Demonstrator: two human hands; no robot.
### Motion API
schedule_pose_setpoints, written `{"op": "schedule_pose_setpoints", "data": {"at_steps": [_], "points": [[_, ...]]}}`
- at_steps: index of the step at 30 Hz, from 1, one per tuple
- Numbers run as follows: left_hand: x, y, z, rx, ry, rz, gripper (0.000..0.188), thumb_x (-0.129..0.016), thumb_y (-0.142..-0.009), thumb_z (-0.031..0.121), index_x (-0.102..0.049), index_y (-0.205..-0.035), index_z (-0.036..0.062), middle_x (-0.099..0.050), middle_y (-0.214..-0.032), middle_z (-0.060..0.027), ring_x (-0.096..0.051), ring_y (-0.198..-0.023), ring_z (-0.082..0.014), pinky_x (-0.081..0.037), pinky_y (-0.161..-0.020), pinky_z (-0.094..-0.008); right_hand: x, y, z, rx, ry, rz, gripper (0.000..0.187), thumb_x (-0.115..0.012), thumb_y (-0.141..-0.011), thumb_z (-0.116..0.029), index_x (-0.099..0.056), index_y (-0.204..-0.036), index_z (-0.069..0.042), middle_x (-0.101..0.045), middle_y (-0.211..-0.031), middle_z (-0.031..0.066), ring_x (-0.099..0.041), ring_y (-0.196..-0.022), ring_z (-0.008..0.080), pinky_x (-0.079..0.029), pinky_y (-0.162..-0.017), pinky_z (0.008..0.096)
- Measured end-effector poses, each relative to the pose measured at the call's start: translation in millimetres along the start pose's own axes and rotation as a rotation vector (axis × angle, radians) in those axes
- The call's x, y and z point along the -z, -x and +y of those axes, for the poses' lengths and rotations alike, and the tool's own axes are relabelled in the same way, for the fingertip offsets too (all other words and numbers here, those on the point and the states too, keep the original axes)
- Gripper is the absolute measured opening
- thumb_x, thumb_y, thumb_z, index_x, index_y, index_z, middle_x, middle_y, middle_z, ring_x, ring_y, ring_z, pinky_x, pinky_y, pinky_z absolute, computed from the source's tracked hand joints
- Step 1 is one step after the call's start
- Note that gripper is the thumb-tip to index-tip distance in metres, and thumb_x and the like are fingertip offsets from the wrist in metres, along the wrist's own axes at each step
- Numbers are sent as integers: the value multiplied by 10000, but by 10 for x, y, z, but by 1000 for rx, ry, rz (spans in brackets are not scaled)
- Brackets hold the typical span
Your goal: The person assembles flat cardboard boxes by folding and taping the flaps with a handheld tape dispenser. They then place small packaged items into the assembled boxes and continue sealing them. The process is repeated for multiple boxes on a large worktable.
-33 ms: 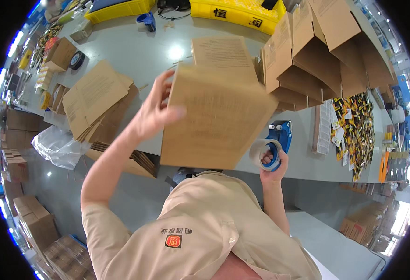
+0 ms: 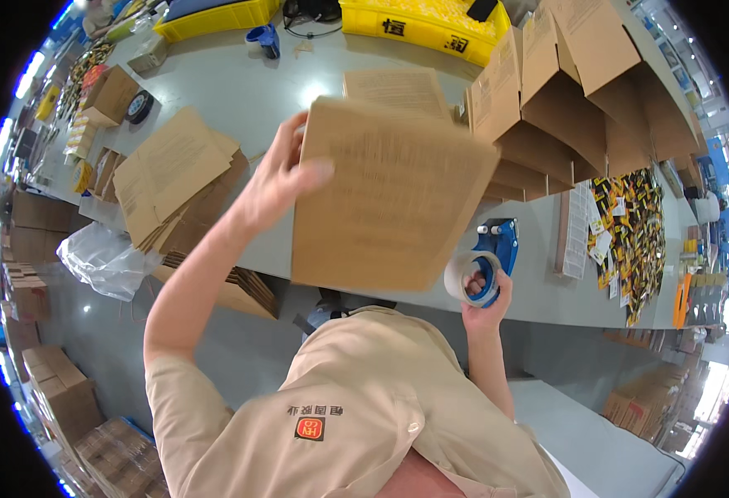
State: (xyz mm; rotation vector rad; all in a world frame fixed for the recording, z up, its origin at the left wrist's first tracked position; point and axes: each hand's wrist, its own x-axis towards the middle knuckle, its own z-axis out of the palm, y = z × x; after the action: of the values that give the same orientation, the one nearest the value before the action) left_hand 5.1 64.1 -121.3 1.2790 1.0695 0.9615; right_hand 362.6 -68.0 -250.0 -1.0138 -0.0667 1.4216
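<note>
My left hand [image 2: 281, 178] grips a brown cardboard box [image 2: 389, 203] at its upper left edge, thumb on the near face and fingers behind. The box hangs tilted over the table's front edge, somewhat blurred. To its right, my right hand [image 2: 487, 300] is closed around a blue tape dispenser [image 2: 501, 245] carrying a roll of clear tape [image 2: 462, 274]. The dispenser is close to the box's lower right side; the two look apart. Behind the held box lies another flat-looking cardboard piece [image 2: 398, 87], partly hidden.
Several opened cartons [image 2: 580, 108] stand at the right, beside a pile of small black-and-yellow packets [image 2: 630, 228]. Flattened cardboard [image 2: 169, 170] is stacked at the left near a clear plastic bag [image 2: 107, 261]. Yellow bins [image 2: 418, 33] and another blue dispenser [image 2: 265, 41] sit at the back.
The box has shifted slightly upward and to the right in my left hand, and its face has turned a little. My right hand with the tape dispenser is almost where it was.
</note>
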Motion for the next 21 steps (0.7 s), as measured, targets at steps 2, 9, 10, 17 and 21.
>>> {"op": "schedule_pose_setpoints", "data": {"at_steps": [2,9,10,17,21], "points": [[26,-360,158,24,60,61,982,-702,-815,476,-224,-1516,-17,-493,-1364,-195,-488,-1267,-257,-402,-1053,-437,14,42,-4,23,5,29,289,-654,-854,-352,-586,-922,-79,-502,-734,-3,-521,-643,136,-430,-567,268],[47,-1794,-173,207,-74,147,892,-672,-835,574,-379,-1420,-33,-588,-1251,-164,-602,-1111,-247,-492,-935,-403,71,189,173,32,-45,88,307,-648,-848,-365,-591,-857,-63,-490,-656,1,-462,-559,114,-431,-560,250],[66,-1914,-277,277,-179,128,1004,-698,-781,624,-357,-1418,-73,-591,-1270,-228,-588,-1182,-296,-472,-1004,-429,61,207,193,31,-68,165,297,-645,-850,-360,-591,-862,-68,-478,-653,-5,-452,-561,111,-419,-555,248],[188,-1478,-775,0,-440,525,905,-682,-820,589,-438,-1397,-64,-497,-1419,-262,-459,-1342,-389,-385,-1111,-450,112,349,176,9,-22,51,274,-609,-861,-386,-612,-914,-117,-463,-658,-41,-442,-572,76,-396,-556,217],[1138,-465,-741,1,-1206,459,777,-713,-842,465,-462,-1405,-9,-504,-1413,-218,-422,-1359,-373,-317,-1145,-462,142,351,234,-12,-3,176,287,-620,-849,-367,-597,-951,-100,-465,-673,-22,-432,-576,92,-379,-553,227]]}}
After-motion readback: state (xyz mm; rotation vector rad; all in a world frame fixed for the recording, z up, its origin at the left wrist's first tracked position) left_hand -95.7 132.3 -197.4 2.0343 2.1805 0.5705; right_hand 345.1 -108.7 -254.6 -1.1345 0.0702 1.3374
